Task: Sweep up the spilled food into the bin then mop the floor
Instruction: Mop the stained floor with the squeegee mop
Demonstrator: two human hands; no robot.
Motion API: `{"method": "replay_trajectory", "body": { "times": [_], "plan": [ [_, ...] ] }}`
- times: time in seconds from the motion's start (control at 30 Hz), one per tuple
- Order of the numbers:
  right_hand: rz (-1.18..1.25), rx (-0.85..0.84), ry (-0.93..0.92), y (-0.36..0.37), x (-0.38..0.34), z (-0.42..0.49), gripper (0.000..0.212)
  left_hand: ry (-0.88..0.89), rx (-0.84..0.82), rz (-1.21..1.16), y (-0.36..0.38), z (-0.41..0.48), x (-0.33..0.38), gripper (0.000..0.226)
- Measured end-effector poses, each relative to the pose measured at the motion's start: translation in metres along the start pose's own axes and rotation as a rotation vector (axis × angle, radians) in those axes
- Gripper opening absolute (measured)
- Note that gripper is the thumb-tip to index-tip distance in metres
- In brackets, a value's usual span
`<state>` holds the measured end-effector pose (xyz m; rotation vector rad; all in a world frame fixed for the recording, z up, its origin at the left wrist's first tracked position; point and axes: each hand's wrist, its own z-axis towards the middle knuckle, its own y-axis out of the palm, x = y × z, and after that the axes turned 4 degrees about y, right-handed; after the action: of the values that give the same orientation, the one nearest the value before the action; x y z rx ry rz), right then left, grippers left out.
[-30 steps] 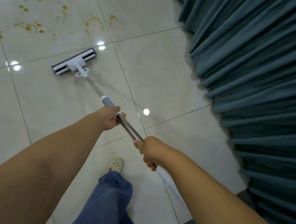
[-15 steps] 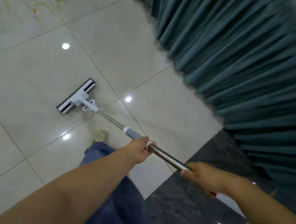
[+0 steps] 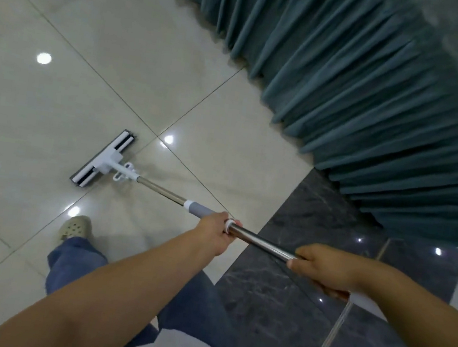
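Left hand (image 3: 213, 237), right hand (image 3: 323, 268) gripped mop handle (image 3: 259, 241); mop head (image 3: 103, 156), near curtain (image 3: 376, 105), probably needed flat, even pressure.

This looks like a room in a home, most likely a living area. The floor of large glossy cream tiles (image 3: 55, 109) has thin dark grout lines and is polished enough to show round bright light reflections (image 3: 44, 58). Along one side runs a border of dark grey marble-veined polished tiles (image 3: 280, 282). A heavy teal pleated fabric curtain (image 3: 376, 105) hangs right down to the floor. The person wears a cream perforated rubber clog (image 3: 75, 227) and loose blue trousers (image 3: 73, 260), casual house wear, and a white flat-headed mop (image 3: 104, 157) with a shiny metal pole, an ordinary household cleaning tool, rests on the cream tiles.
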<state>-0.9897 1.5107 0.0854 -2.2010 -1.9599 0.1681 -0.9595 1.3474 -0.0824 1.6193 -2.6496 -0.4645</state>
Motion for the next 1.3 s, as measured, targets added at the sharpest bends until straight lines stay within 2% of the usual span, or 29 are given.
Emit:
{"method": "replay_trajectory", "body": {
  "times": [0.17, 0.37, 0.47, 0.6, 0.8, 0.87, 1.0, 1.17, 1.3],
  "plan": [
    [-0.048, 0.012, -0.030, 0.008, -0.116, 0.006, 0.031, 0.071, -0.031, -0.103, -0.045, -0.017, 0.099, 0.007],
    [-0.066, 0.009, -0.073, 0.016, -0.296, 0.032, 0.031, 0.168, -0.055, -0.163, -0.118, -0.035, 0.266, 0.010],
    [-0.029, -0.007, -0.104, 0.030, -0.393, 0.052, 0.036, 0.248, -0.026, -0.188, -0.165, -0.044, 0.355, 0.014],
    [-0.030, -0.002, -0.148, 0.056, -0.519, 0.076, 0.034, 0.380, -0.006, -0.188, -0.229, -0.054, 0.464, 0.007],
    [-0.016, 0.002, -0.153, 0.103, -0.660, 0.105, 0.037, 0.583, 0.125, -0.191, -0.302, -0.058, 0.576, 0.011],
    [0.008, -0.027, -0.169, 0.117, -0.677, 0.110, 0.037, 0.593, 0.138, -0.170, -0.319, -0.058, 0.591, 0.006],
    [0.078, -0.082, -0.133, 0.130, -0.657, 0.109, 0.037, 0.574, 0.152, -0.103, -0.326, -0.057, 0.573, 0.018],
    [0.174, -0.092, -0.139, 0.125, -0.576, 0.099, 0.032, 0.534, 0.108, -0.092, -0.298, -0.049, 0.500, 0.018],
    [0.186, -0.098, -0.108, 0.129, -0.480, 0.082, 0.028, 0.426, 0.052, -0.026, -0.276, -0.043, 0.414, 0.015]
  ]
}}
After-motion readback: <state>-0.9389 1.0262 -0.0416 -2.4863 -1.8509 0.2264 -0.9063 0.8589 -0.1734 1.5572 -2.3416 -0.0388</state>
